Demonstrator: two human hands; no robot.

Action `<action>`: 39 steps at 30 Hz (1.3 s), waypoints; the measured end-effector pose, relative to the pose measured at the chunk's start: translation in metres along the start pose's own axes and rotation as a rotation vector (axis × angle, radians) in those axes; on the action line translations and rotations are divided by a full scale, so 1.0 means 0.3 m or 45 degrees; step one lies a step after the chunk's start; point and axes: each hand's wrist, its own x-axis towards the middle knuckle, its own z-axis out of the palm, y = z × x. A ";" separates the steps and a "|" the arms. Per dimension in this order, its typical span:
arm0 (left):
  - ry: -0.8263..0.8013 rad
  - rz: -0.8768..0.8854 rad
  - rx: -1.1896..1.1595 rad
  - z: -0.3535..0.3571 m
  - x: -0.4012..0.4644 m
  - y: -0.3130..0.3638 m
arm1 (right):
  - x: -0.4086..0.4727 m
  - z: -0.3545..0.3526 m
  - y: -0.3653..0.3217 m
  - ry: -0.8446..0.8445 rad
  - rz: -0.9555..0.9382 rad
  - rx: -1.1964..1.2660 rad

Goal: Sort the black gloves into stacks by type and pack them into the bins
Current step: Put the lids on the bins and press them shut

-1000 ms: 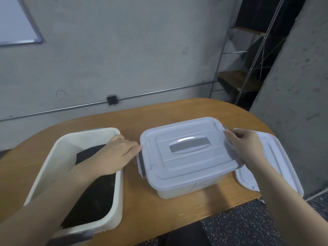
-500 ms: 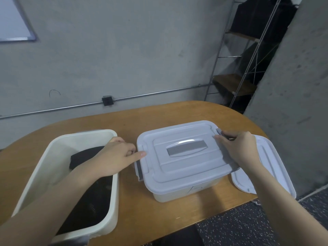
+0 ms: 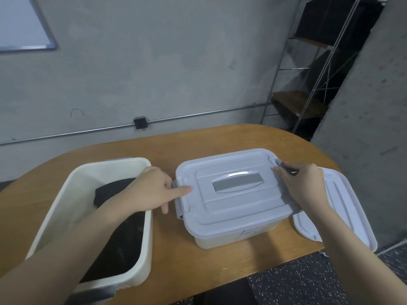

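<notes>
Wooden table [image 3: 171, 148]: both hands pinch lidded bin [image 3: 233, 194] latches; front scrawl unreadable.

Head view — forward, downward, close

On the oval wooden table [image 3: 167, 150], an open cream plastic bin [image 3: 66, 194] sits at the left with black gloves [image 3: 123, 243] inside, and a lidded white plastic bin [image 3: 233, 194] stands just to its right. A loose pale plastic lid [image 3: 343, 208] lies flat at the table's right end, beside the lidded bin. Behind the table runs the concrete wall [image 3: 154, 62], with a metal shelf rack [image 3: 308, 84] at the far right.
</notes>
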 end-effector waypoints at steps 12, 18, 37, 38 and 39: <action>0.156 -0.084 -0.019 0.002 -0.018 0.092 | 0.000 0.010 0.003 0.029 -0.019 -0.040; 0.244 -0.182 -0.106 -0.002 0.004 0.121 | 0.020 0.027 0.008 0.042 -0.003 -0.082; 0.391 -0.103 0.136 -0.053 0.000 0.181 | 0.072 -0.102 0.092 -0.127 0.019 -0.108; 0.395 -0.080 0.099 -0.056 -0.037 0.206 | 0.043 -0.146 0.139 -0.112 0.006 -0.174; 0.388 -0.056 0.057 -0.057 -0.078 0.237 | 0.011 -0.187 0.201 -0.108 0.004 -0.245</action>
